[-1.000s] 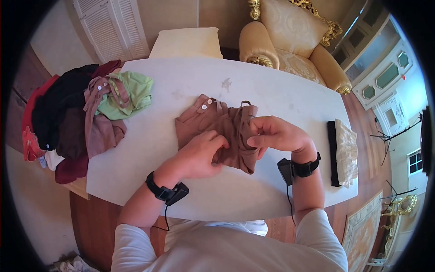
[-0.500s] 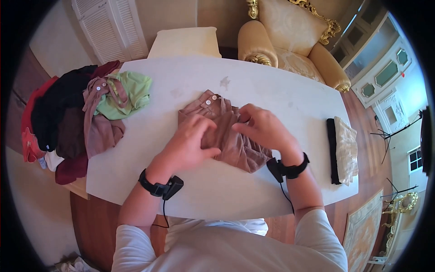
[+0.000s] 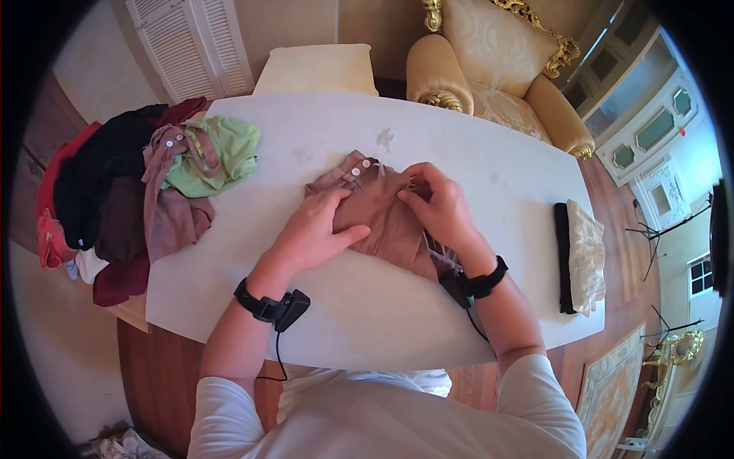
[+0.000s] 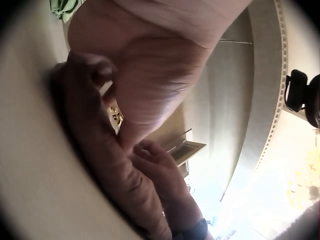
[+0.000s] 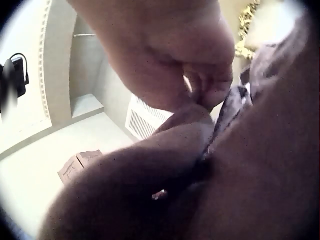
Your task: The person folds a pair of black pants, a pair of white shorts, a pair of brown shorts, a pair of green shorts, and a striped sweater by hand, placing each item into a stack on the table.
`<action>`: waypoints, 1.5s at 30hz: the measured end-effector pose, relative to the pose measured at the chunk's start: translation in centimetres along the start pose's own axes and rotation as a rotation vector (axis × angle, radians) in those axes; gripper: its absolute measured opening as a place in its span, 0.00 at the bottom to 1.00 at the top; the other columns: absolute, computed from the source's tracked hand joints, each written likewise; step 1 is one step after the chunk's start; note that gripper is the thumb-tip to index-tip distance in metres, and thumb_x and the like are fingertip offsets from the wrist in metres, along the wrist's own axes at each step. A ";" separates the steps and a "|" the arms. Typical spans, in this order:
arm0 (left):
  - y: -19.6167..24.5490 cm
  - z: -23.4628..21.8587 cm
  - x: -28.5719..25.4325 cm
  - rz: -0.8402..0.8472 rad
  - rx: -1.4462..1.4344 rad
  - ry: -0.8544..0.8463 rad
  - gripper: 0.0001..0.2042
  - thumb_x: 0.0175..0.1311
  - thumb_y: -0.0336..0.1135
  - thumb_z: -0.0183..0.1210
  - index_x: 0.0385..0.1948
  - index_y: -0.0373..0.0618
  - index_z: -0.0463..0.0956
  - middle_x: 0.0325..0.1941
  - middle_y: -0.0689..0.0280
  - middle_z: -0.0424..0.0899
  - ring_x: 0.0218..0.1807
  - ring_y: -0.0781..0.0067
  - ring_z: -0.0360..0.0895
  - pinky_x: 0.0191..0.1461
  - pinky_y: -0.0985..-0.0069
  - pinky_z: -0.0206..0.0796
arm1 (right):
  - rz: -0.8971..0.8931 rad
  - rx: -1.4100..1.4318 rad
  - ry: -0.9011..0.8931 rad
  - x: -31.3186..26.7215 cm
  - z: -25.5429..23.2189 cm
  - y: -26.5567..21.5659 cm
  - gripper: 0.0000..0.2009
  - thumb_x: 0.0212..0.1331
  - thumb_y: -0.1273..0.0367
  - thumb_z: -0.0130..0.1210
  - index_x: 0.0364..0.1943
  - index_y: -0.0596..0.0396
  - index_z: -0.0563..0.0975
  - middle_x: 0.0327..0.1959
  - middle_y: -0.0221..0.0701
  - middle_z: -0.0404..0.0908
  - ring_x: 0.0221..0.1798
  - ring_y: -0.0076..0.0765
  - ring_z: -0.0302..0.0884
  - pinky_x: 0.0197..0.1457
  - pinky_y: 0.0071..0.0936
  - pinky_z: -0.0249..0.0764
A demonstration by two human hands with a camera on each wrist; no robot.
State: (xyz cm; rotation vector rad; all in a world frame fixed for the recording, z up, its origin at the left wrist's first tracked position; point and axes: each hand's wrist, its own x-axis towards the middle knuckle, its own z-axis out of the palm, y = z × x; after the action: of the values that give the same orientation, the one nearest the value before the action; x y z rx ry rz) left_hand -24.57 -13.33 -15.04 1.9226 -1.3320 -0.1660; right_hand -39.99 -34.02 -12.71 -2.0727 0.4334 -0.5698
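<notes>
Expect a light, limp brown garment (image 3: 386,222) on the desk (image 3: 336,329), likely to slump, best gripped by its raised fold, as pinched in closed fingers of the right hand (image 3: 441,205), and steadied under spread, empty fingers of the left hand (image 3: 315,226).

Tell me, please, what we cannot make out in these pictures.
Head view: the bare left hand hides part of the pale-buttoned brown cloth garment beneath it.
Head view: upper pieces of the heaped red, black, brown and green clothes partly cover those below.
Head view: the bottom edge cuts off the crumpled pale cloth at lower left.
Right wrist view: shadow and blur hide the garment's weave.
</notes>
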 end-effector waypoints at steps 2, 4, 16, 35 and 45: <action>0.7 0.2 -0.1 0.075 0.054 0.091 0.25 0.62 0.36 0.73 0.60 0.43 0.78 0.51 0.55 0.83 0.54 0.53 0.81 0.59 0.63 0.75 | 0.015 -0.144 -0.015 0.0 0.4 1.5 0.15 0.60 0.74 0.66 0.51 0.57 0.79 0.40 0.42 0.88 0.42 0.46 0.88 0.48 0.37 0.82; 1.9 -0.4 0.3 0.167 0.109 0.137 0.22 0.63 0.34 0.72 0.59 0.45 0.80 0.50 0.58 0.82 0.54 0.54 0.81 0.57 0.62 0.75 | -0.011 -0.173 -0.033 0.1 0.5 2.3 0.16 0.61 0.74 0.66 0.52 0.57 0.79 0.40 0.43 0.88 0.43 0.49 0.88 0.48 0.39 0.82; 2.2 1.9 -1.4 0.255 0.204 -0.559 0.34 0.72 0.46 0.62 0.79 0.59 0.62 0.88 0.53 0.47 0.88 0.46 0.38 0.88 0.54 0.33 | -0.341 -0.461 0.195 0.5 -0.1 1.4 0.11 0.56 0.77 0.65 0.43 0.56 0.81 0.40 0.39 0.82 0.48 0.52 0.82 0.51 0.43 0.80; 1.4 -0.4 0.0 0.181 0.056 -0.450 0.28 0.51 0.39 0.77 0.56 0.49 0.80 0.77 0.55 0.69 0.83 0.47 0.56 0.86 0.52 0.43 | -0.454 -0.358 -0.271 0.3 -1.8 0.6 0.17 0.55 0.82 0.57 0.46 0.50 0.88 0.63 0.34 0.83 0.69 0.54 0.74 0.70 0.44 0.74; 0.8 -0.1 -0.5 0.213 0.081 -0.247 0.23 0.49 0.23 0.67 0.50 0.47 0.77 0.71 0.58 0.70 0.76 0.47 0.65 0.77 0.57 0.59 | -0.378 -0.422 -0.399 -0.1 -1.6 2.3 0.28 0.52 0.85 0.49 0.58 0.54 0.84 0.70 0.33 0.79 0.69 0.58 0.73 0.73 0.41 0.72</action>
State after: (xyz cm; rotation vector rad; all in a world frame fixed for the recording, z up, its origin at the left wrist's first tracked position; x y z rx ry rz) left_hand -25.35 -12.96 -14.63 1.8554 -1.7214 -0.2536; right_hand -41.16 -36.29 -13.87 -2.6263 -0.0869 -0.2758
